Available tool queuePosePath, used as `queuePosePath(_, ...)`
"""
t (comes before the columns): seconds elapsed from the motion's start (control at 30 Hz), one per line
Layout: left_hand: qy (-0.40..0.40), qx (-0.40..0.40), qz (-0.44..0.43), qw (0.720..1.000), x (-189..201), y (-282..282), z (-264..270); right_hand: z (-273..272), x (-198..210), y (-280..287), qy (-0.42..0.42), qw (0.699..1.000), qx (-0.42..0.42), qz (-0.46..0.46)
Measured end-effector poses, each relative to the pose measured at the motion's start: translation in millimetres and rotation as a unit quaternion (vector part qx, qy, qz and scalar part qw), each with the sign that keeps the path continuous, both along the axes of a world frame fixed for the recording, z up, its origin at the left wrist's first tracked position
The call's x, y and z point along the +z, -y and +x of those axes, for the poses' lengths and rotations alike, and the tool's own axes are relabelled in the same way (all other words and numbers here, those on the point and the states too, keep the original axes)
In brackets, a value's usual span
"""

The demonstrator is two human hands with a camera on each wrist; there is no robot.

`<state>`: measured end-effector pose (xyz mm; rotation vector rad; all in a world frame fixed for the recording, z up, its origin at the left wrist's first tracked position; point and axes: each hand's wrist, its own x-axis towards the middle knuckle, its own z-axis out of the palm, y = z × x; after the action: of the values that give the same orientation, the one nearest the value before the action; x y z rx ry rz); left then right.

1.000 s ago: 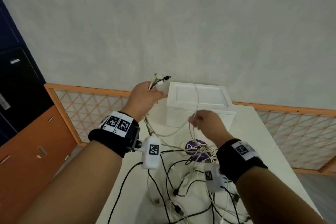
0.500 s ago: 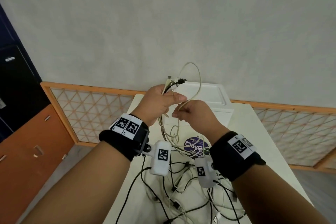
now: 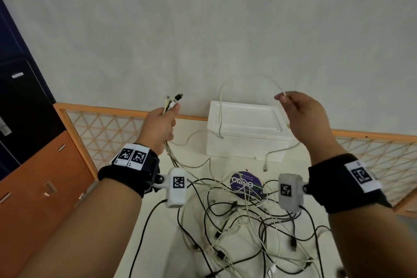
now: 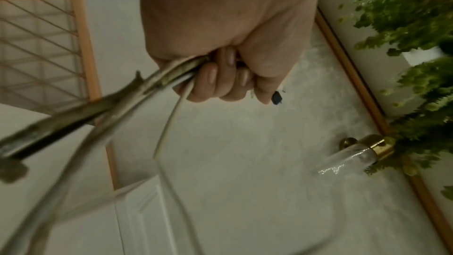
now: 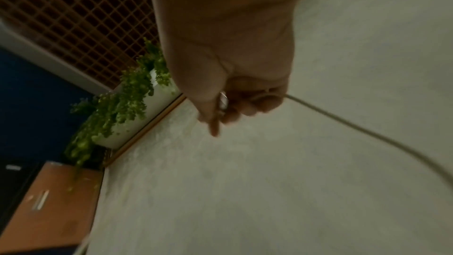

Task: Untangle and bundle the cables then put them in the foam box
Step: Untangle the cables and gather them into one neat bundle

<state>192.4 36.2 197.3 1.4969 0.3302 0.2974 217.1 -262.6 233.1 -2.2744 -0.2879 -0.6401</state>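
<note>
My left hand (image 3: 163, 119) is raised left of the white foam box (image 3: 246, 131) and grips a bunch of cable ends (image 3: 172, 101) whose plugs stick up past the thumb. The left wrist view shows those fingers (image 4: 220, 77) curled round the cables (image 4: 152, 86). My right hand (image 3: 297, 108) is lifted to the right of the box and pinches one white cable (image 3: 222, 106), which arcs over and hangs down in front of the closed box. From the right wrist the fingers (image 5: 245, 106) hold that cable (image 5: 355, 123). A tangle of black and white cables (image 3: 248, 228) lies on the table below.
A purple round label or disc (image 3: 246, 184) lies among the cables in front of the box. An orange lattice rail (image 3: 108, 133) borders the white table (image 3: 158, 244) at the back. An orange cabinet (image 3: 40, 183) stands to the left, and green plants (image 4: 404, 16) hang nearby.
My hands were close together in front of the box; the right hand has swung out to the right, drawing one white cable away from the bunch. The left hand moved slightly left.
</note>
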Motion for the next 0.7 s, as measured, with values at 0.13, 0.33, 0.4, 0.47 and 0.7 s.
queuePosePath(0.13,0.033,-0.056,-0.111,0.992,-3,11,-2,-2,-18,-5,-0.037,0.993,-0.082,-0.082)
queuePosePath(0.33,0.072,-0.200,-0.187,0.959,8,61,-11,-49,-46,-108,-0.187,0.953,0.228,-0.065)
queuePosePath(0.4,0.084,-0.199,-0.179,0.960,12,65,-14,-44,-61,-117,-0.213,0.948,0.235,-0.025)
queuePosePath(0.47,0.100,-0.182,-0.182,0.961,16,55,-17,-38,-70,-108,-0.226,0.945,0.235,-0.001)
queuePosePath(0.7,0.147,0.014,-0.224,0.963,7,-38,-5,-24,-74,-42,-0.140,0.951,0.165,-0.220)
